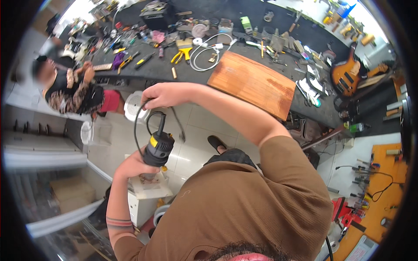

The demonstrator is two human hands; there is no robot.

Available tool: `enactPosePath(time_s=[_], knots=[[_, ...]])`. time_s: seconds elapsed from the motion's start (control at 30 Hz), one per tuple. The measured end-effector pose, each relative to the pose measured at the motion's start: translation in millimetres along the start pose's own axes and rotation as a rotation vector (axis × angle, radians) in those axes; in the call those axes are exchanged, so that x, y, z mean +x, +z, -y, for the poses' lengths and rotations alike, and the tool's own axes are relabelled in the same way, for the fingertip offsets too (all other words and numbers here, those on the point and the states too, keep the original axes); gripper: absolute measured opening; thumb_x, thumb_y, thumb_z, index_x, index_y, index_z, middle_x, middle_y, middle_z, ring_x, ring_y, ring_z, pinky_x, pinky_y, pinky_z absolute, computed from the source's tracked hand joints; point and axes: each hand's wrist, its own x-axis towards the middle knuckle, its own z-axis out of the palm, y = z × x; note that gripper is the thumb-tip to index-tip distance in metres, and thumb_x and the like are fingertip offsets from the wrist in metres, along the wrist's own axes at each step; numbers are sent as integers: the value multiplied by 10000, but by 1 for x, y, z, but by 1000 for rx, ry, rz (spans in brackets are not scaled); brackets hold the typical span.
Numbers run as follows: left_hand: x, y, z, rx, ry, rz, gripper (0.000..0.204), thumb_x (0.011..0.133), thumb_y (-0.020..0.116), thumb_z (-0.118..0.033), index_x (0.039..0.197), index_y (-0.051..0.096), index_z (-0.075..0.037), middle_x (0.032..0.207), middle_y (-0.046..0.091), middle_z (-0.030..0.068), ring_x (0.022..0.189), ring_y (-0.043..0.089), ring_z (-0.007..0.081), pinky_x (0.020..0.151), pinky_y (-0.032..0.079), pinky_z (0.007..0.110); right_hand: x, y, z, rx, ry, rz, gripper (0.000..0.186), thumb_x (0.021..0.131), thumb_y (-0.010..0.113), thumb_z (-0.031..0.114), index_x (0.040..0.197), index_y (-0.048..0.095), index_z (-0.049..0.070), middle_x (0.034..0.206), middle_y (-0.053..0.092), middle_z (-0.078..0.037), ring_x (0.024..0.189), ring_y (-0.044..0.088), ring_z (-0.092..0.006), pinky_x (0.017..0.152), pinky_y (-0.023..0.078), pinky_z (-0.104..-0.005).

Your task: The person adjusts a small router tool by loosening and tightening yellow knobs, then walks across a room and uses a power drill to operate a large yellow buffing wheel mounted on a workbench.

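My left hand (130, 164) is wrapped round a black corded power tool (158, 148) with a round body and a yellow label. The tool stands nearly upright in the air, its cord end up; its working end is hidden. Across in front of me reaches my right arm, and my right hand (161, 95) has its fingers closed on the tool's black power cord (136, 126). A loop of that cord hangs under the hand, and another length dangles beside it. Both hands are over the floor, short of the workbench edge.
On the dark workbench (165, 67) lie a wooden board (252, 85), a white cable (194, 61), yellow-handled pliers (177, 56) and many tools. An electric guitar (347, 78) leans at the right. Another person (72, 89) works at the left, by a white stool (134, 104). A white cabinet (146, 191) stands below the tool.
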Motion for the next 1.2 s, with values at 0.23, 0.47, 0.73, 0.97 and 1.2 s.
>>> enactPosePath(time_s=[0.23, 0.47, 0.73, 0.97, 1.2], knots=[[-7, 43, 126, -499, 94, -204, 775, 726, 928, -315, 1396, 624, -69, 1300, 698, 77, 1133, 669, 231, 1057, 523, 414, -94, 1, 73, -471, 198, 172, 283, 1039, 662, 294, 1048, 746, 24, 967, 764, -102, 927, 698, -231, 855, 536, -366], [-53, 60, 9, 200, 282, -205, 626, 732, 906, -309, 1230, 664, -17, 1061, 756, 108, 1005, 712, 242, 964, 539, 363, -107, -134, 45, -1265, -203, -551, 282, 975, 634, 182, 1212, 705, 46, 1044, 700, -83, 1023, 677, -292, 869, 525, -397], [-2, 81, 61, 95, 29, -346, 616, 759, 891, -331, 1256, 681, -34, 1135, 750, 105, 1040, 696, 223, 1003, 524, 367, -274, -78, 208, -40, -26, -507, 257, 1092, 608, 268, 1073, 694, 26, 724, 425, 101, 573, 334, 11, 494, 202, -201], [-15, 77, 26, -277, 300, -251, 550, 767, 887, -283, 1218, 700, -28, 1103, 745, 50, 1019, 701, 197, 986, 536, 379, -318, -185, 121, -550, 537, -706, 330, 1101, 571, 362, 1074, 678, 50, 681, 389, 116, 523, 308, -1, 477, 206, -213], [-23, 95, -29, 752, 148, -223, 535, 620, 865, -297, 1070, 651, -103, 960, 747, 166, 953, 723, 378, 822, 567, 454, -330, -241, 162, -259, 125, -1248, 326, 1097, 594, 324, 1195, 685, 26, 684, 376, 84, 542, 317, -29, 487, 223, -239]])
